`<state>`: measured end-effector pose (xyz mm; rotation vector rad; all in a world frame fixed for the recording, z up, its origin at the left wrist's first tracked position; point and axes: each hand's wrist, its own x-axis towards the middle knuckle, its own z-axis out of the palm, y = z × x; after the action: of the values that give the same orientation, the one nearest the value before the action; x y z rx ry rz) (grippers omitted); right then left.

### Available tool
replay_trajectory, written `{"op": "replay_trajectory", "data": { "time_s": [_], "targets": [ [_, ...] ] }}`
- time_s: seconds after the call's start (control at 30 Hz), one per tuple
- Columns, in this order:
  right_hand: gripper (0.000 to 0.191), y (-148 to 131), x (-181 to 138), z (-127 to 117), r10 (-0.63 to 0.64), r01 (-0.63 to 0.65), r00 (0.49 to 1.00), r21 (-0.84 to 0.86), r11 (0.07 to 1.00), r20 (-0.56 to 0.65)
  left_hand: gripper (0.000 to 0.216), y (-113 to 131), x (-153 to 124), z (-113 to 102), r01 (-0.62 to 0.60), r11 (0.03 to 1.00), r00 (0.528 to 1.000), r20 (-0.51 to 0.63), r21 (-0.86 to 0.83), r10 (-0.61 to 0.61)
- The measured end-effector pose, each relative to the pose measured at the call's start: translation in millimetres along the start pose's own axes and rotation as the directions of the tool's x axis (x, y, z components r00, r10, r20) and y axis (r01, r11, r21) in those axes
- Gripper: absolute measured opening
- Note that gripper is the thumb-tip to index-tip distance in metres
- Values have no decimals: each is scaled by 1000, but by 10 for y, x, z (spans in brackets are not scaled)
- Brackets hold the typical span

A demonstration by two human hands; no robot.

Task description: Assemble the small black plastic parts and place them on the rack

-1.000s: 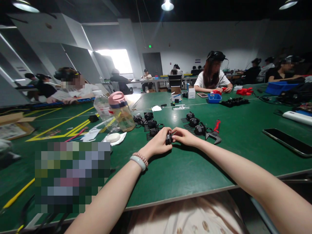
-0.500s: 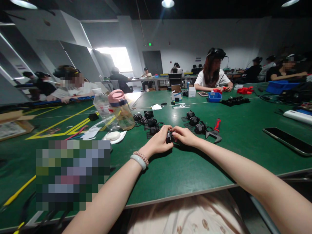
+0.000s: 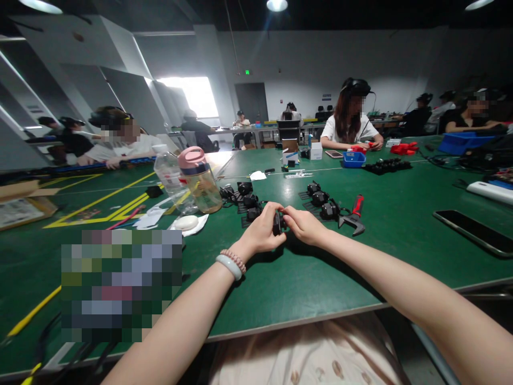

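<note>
Gripping small black part (image 3: 277, 222) between both hands: left hand (image 3: 262, 233) fingers and right hand (image 3: 304, 225) fingers pinched shut around it.

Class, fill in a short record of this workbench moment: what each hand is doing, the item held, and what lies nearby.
left hand: grips small black part
right hand: pinches the same part from the other side
behind hands: two groups of black parts
right of them: red-handled pliers
left: pink-lidded bottle
surface: green table
</note>
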<state>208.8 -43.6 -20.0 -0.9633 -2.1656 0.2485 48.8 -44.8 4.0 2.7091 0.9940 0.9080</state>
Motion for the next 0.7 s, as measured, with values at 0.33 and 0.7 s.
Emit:
{"op": "replay_trajectory", "data": {
  "time_s": [0.33,0.7],
  "targets": [
    [28,4,-8,24,33,-32,999,-95,995,6,50,-13,0,16,-43,999,999,-10,22,43],
    [25,39,4,43,-42,42,998,-16,999,-39,50,3,4,55,-22,1000,998,-66,8,22]
  ]
}}
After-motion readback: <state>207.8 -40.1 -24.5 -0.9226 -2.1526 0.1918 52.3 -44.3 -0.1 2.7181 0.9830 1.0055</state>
